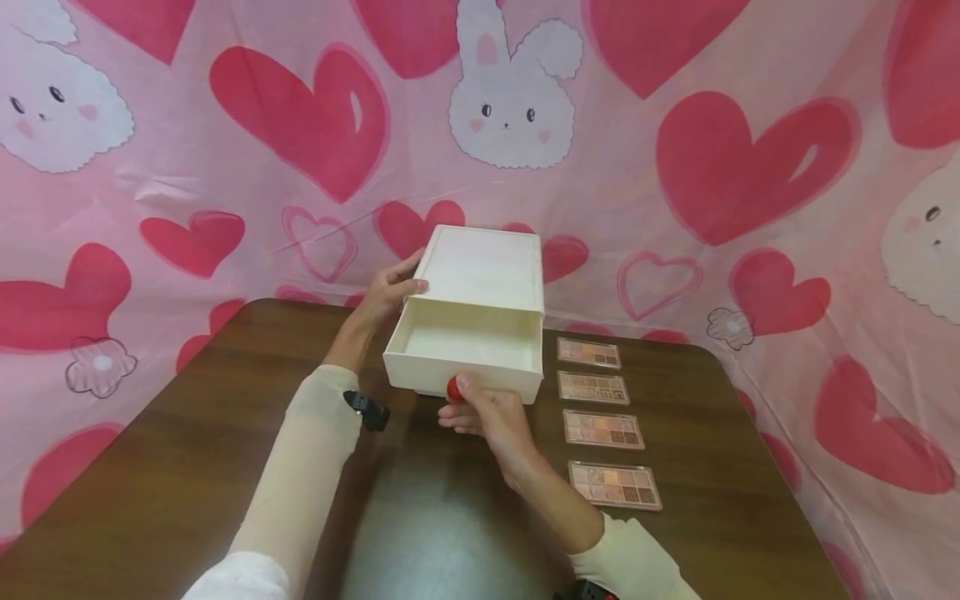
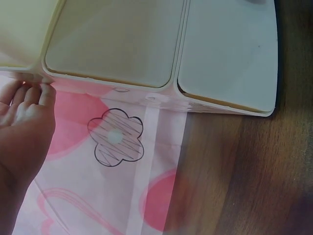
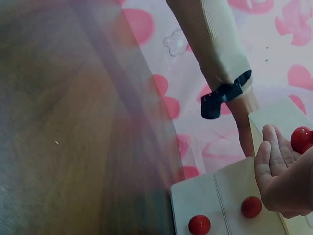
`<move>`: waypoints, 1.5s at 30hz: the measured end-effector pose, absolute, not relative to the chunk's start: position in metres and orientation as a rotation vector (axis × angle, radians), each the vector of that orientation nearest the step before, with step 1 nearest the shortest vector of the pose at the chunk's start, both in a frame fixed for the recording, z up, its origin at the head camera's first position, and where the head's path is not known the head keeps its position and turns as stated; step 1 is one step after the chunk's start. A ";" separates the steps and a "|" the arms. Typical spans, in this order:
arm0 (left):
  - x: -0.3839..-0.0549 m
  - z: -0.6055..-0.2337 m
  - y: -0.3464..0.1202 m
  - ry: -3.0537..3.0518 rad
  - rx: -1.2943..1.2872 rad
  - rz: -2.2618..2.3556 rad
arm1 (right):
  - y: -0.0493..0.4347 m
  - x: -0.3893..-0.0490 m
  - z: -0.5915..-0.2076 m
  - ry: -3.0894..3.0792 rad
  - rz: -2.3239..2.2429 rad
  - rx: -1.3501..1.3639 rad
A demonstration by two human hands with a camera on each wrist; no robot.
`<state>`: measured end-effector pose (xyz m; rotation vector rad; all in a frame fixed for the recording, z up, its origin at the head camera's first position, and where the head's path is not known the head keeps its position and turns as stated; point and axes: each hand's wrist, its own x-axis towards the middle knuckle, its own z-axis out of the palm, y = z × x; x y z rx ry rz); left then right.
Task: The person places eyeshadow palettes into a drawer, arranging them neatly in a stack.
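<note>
A white drawer cabinet stands on the table, its top drawer pulled out and bare inside. Against the cabinet's left side rests my left hand, thumb near the top edge and fingers along the side wall. At the front, my right hand pinches the round red knob of that drawer, thumb on top. The right wrist view shows the knob beside the fingers of the right hand. Two closed lower drawers appear in the left wrist view.
Several eyeshadow palettes lie in a column on the brown wooden table, right of the cabinet. A pink cloth with hearts and rabbits hangs behind the table. Lower red knobs stick out from the cabinet's front.
</note>
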<state>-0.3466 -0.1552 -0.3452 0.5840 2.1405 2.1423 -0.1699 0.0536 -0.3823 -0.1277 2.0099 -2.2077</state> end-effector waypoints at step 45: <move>-0.345 -0.347 -0.153 2.113 0.604 2.203 | 0.051 -0.115 -0.397 1.986 -2.168 -0.254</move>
